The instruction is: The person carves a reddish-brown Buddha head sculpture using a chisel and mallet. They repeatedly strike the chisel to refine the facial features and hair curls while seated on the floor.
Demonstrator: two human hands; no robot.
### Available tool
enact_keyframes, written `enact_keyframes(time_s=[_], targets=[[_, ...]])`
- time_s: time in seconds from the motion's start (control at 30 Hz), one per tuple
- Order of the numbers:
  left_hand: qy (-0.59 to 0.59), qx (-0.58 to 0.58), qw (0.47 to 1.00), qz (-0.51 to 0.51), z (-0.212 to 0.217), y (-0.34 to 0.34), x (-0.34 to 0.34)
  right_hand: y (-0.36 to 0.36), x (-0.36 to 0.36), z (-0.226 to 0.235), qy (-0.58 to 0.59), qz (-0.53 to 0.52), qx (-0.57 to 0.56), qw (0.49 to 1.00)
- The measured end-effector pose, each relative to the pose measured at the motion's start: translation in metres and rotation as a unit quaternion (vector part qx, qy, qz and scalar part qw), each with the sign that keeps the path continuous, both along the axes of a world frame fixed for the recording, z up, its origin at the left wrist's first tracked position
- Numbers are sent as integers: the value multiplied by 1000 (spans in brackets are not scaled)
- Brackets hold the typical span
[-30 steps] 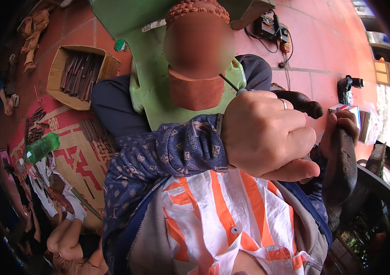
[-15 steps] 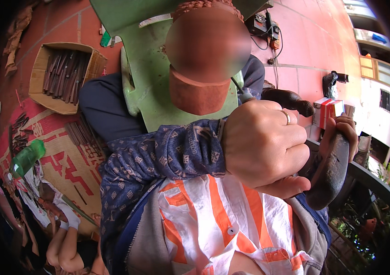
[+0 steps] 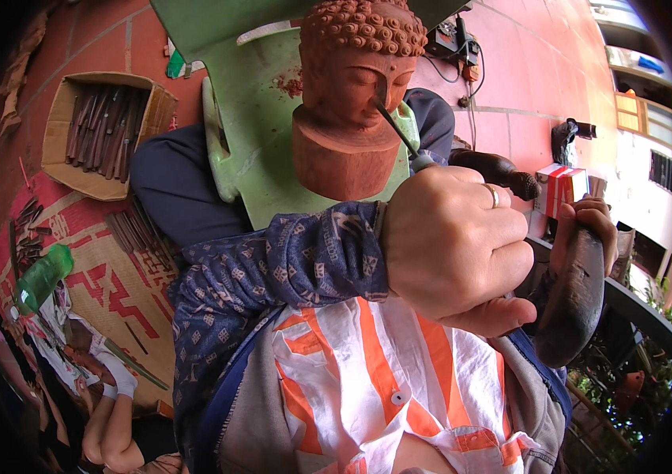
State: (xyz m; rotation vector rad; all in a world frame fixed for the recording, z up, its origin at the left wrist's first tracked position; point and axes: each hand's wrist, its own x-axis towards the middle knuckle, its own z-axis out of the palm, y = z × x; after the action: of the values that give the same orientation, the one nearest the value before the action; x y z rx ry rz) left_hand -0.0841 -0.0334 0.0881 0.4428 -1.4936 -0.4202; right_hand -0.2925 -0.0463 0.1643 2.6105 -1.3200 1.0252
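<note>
A reddish-brown carved wooden Buddha head (image 3: 352, 162) with curled hair stands upright on a green plastic chair (image 3: 261, 170), between my knees. My left hand (image 3: 458, 245), in a patterned blue sleeve and wearing a ring, is closed round a chisel (image 3: 400, 134). The chisel's thin dark blade points at the carving's nose and mouth; whether its tip touches, I cannot tell. Most of its handle is hidden in my fist. To the right, my right hand (image 3: 595, 221) grips a dark, rounded wooden mallet (image 3: 573, 304), held apart from the chisel.
On the left floor stands a cardboard box (image 3: 83, 174) of chisels, with more chisels (image 3: 142, 233) on a mat and a green bottle (image 3: 43, 278). Beyond my left hand lies a dark wooden piece (image 3: 494, 172). A red-and-white box (image 3: 561, 192) and corded device (image 3: 458, 51) are rightward. Another person's legs (image 3: 114, 423) show lower left.
The mallet in my right hand has shifted slightly right and down. My left hand keeps the chisel in nearly the same place at the carving.
</note>
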Motion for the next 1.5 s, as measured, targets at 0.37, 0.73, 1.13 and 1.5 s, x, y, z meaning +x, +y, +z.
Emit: enact_keyframes(time_s=[0.37, 0.73, 1.13, 1.5], targets=[[12, 3, 1000, -12, -2, 0, 4, -2, 9, 7, 53, 19, -28, 998], [58, -15, 998, -30, 0, -3, 8, -4, 7, 28, 117, 79, -109, 984], [96, -11, 995, -16, -1, -6, 8, -8, 7, 38, 177, 64, -177, 966], [49, 50, 997, -11, 17, -9, 20, -3, 17, 50, 162, 28, -134, 977]])
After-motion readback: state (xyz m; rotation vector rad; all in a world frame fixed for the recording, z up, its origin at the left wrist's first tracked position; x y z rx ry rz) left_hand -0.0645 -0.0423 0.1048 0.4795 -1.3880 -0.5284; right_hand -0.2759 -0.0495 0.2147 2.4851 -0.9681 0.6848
